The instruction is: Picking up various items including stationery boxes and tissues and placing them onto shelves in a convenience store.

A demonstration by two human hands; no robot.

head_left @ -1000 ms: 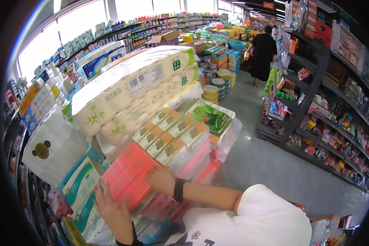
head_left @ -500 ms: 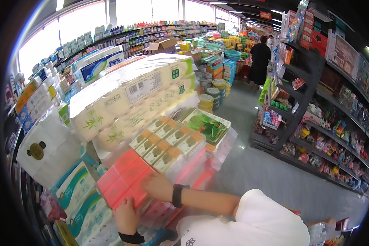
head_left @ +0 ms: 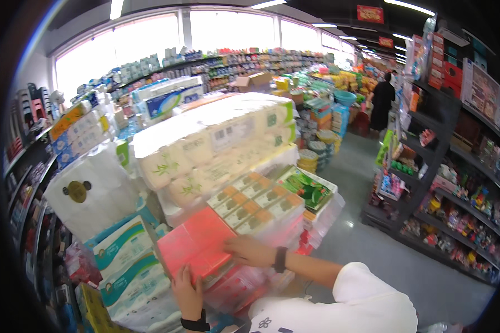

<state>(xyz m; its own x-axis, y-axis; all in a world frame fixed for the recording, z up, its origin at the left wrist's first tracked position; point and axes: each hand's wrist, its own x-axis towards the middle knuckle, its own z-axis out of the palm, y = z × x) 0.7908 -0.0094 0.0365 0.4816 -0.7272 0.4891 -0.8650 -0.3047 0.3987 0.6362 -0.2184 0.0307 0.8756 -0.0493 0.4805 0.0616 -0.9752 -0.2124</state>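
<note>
A red pack of what look like boxed or packeted tissues (head_left: 191, 238) lies in front of me, on other wrapped packs. My left hand (head_left: 188, 291) grips its near edge, with the fingers pointing up against it. At its right edge, my right hand (head_left: 250, 251) has its fingertips closed on the pack. Both wrists wear dark bands. Directly behind the red pack sits a block of white and orange small packs (head_left: 255, 202) under clear film. A green flat pack (head_left: 305, 188) lies to its right. Pink film-wrapped packs (head_left: 236, 288) show below my right hand.
Long cream toilet-roll packs (head_left: 211, 141) are stacked behind. White and teal paper packs (head_left: 130, 266) and a large white pack (head_left: 94, 186) stand left. Across the grey aisle floor (head_left: 339, 244), a dark shelf unit (head_left: 422, 205) holds small goods. A person in black (head_left: 381, 102) stands farther off.
The view has swung, so the scene sits farther right and lower. My right hand has moved from over the red pack toward its right edge. The left hand stays at the near edge.
</note>
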